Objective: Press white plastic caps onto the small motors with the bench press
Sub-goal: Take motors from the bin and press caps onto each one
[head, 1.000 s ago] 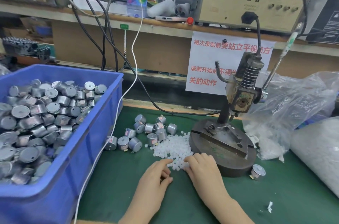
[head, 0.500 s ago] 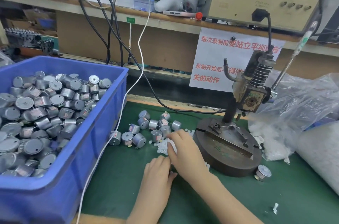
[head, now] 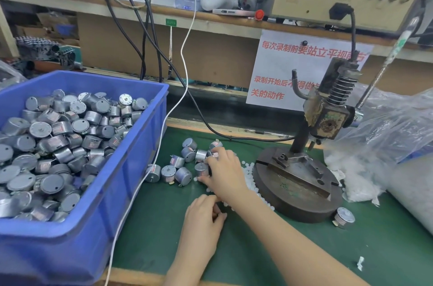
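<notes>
The right hand (head: 225, 173) curls its fingertips round a motor (head: 202, 168) at the near edge of the loose cluster. The left hand (head: 202, 224), just behind it, has its fingers drawn together; whether on a cap I cannot tell. White caps (head: 248, 172) lie scattered just right of the right hand. The motor is probably a stiff, smooth, light metal can, best gripped across its round sides. The caps look tiny and liable to skitter.
</notes>
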Demonstrator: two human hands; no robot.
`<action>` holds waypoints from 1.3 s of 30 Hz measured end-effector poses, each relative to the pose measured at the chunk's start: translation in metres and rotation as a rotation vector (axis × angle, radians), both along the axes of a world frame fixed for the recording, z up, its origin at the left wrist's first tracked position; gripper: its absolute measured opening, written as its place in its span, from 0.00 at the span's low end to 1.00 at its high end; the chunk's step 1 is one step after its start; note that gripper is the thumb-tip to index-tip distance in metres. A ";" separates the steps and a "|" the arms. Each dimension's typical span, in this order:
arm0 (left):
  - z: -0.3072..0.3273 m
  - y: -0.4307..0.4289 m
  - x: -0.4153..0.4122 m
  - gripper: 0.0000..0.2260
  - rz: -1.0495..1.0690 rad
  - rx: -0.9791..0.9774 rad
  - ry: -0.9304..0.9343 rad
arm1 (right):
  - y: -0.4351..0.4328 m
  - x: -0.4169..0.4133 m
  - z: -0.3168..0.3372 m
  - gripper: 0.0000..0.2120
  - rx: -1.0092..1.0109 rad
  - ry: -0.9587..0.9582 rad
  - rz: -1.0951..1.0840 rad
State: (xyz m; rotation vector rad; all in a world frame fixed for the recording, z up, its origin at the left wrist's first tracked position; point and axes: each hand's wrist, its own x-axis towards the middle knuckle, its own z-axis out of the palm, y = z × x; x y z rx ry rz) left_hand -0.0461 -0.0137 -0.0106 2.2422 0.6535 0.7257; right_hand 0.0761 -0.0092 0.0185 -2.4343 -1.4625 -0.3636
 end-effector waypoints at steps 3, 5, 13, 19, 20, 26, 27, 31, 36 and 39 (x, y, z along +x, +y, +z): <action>0.001 -0.001 0.000 0.06 0.005 -0.012 -0.009 | 0.000 0.001 0.000 0.19 0.037 0.109 0.026; 0.002 -0.002 -0.001 0.05 0.012 -0.012 -0.019 | -0.004 -0.001 -0.003 0.18 0.128 0.216 0.020; 0.004 -0.002 -0.001 0.04 0.054 -0.064 -0.092 | -0.049 -0.017 0.008 0.15 0.434 0.682 -0.047; 0.006 0.001 -0.002 0.07 0.159 -0.204 -0.207 | -0.086 -0.023 0.017 0.14 0.381 0.837 -0.003; 0.006 0.001 -0.002 0.07 0.178 -0.227 -0.222 | -0.089 -0.024 0.017 0.14 0.364 0.822 0.009; 0.006 0.001 -0.001 0.07 0.200 -0.224 -0.219 | -0.101 -0.028 0.007 0.16 0.406 0.751 0.071; 0.006 0.001 -0.001 0.07 0.205 -0.222 -0.219 | -0.101 -0.028 0.004 0.16 0.414 0.745 0.069; 0.007 0.000 -0.001 0.07 0.207 -0.227 -0.226 | -0.102 -0.031 -0.008 0.13 0.406 0.814 0.039; 0.007 -0.001 -0.002 0.07 0.203 -0.209 -0.215 | -0.103 -0.035 -0.017 0.17 0.312 0.635 0.097; 0.007 -0.002 -0.002 0.07 0.205 -0.207 -0.214 | -0.102 -0.036 -0.017 0.23 0.233 0.584 0.131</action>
